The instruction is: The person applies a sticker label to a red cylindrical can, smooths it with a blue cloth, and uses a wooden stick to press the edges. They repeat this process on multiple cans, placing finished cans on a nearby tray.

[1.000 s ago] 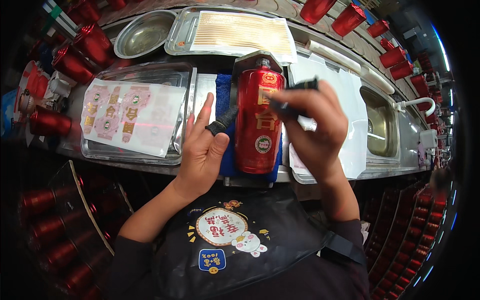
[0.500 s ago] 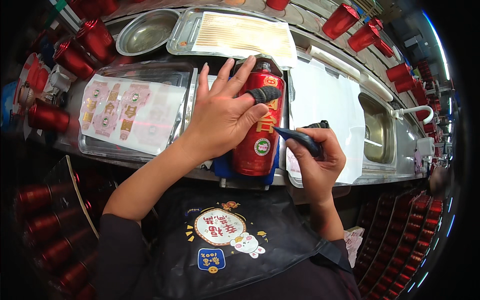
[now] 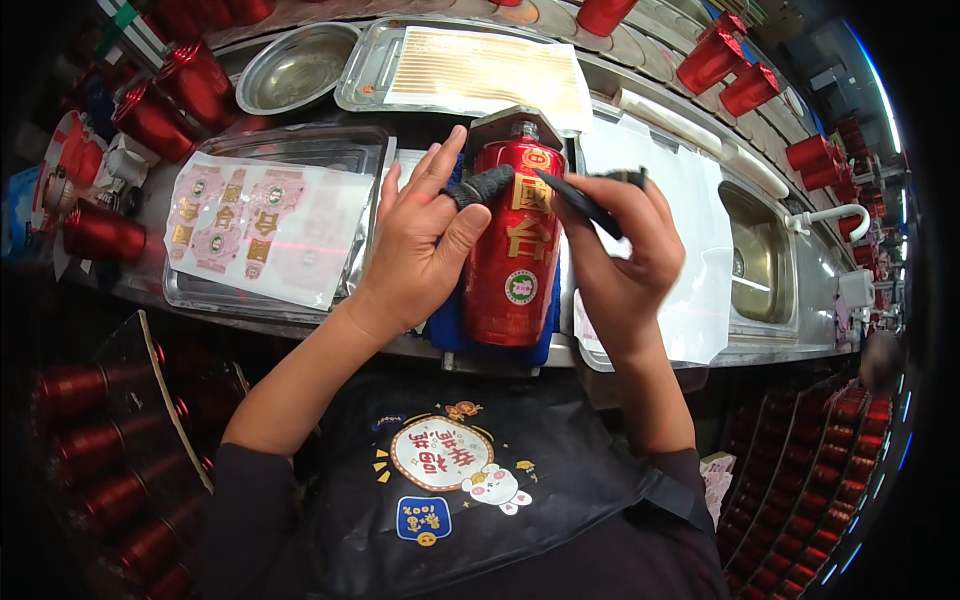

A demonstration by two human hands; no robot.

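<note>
A glossy red bottle (image 3: 497,312) lies on a blue cloth (image 3: 448,328), its neck pointing away from me. Large gold characters (image 3: 527,238) and a round green-and-white emblem (image 3: 521,288) run down its face. My left hand (image 3: 412,240) rests along the bottle's left side, fingers stretched out; a dark knitted sleeve (image 3: 480,187) covers one finger, whose tip touches the bottle near the upper characters. My right hand (image 3: 632,255) grips a dark, pointed scraper-like tool (image 3: 592,207). The tool's tip meets the bottle by the top gold characters.
Left of the bottle, a metal tray (image 3: 350,285) carries a pink-and-gold decal sheet (image 3: 300,240). Beyond are a metal bowl (image 3: 297,68) and a gold-striped sheet (image 3: 480,72). White sheets (image 3: 655,250) and a sink (image 3: 760,255) lie right. Red bottles (image 3: 145,115) stand around.
My right hand has moved the tool's tip up the bottle, from the lower gold character to the top. My left hand has slid left, uncovering more of the bottle.
</note>
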